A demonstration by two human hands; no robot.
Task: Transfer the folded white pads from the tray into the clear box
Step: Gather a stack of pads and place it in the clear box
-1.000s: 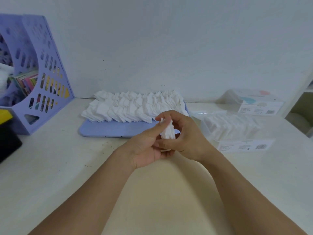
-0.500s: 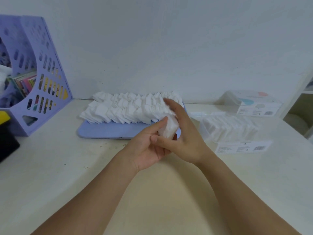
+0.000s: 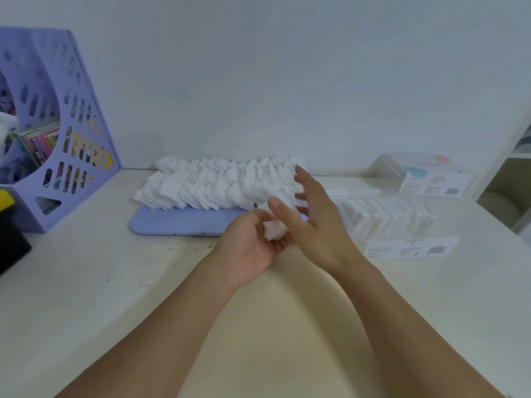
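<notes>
Folded white pads point(image 3: 218, 185) sit piled in overlapping rows on the lavender tray point(image 3: 175, 224), more upright in the clear box point(image 3: 402, 225) just right.

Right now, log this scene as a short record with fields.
left hand: holds a few pads in its curled fingers
right hand: open, fingers spread, over the tray's right end
tray: blue, rows of pads along its far side
box: clear, right of the tray, partly filled with pads
file rack: purple, far left
</notes>
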